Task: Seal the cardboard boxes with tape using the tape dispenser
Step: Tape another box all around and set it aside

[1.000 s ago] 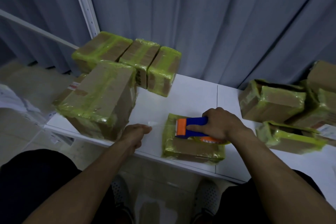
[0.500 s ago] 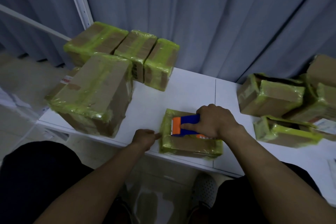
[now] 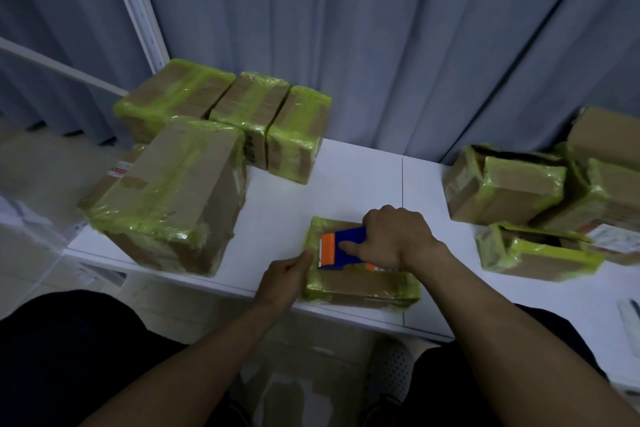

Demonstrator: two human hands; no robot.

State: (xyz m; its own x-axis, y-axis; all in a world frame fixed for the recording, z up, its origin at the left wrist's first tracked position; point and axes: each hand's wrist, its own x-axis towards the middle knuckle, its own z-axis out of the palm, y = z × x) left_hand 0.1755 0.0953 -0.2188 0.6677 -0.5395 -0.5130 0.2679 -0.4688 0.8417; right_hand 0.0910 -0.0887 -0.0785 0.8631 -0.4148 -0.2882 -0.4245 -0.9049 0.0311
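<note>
A small flat cardboard box wrapped in yellow-green tape lies at the near edge of the white table. On top of it sits a blue and orange tape dispenser, gripped by my right hand. My left hand presses against the box's left side, its fingertips touching the box next to the dispenser's orange end. Whether this hand pinches tape I cannot tell.
A large taped box stands at the table's left end, with three taped boxes behind it against the grey curtain. Several boxes, some with loose flaps, are piled at the right. Papers lie at the far right.
My left hand has moved right from the bare table to the box's left side. My right hand and the dispenser have stayed on top of the box.
</note>
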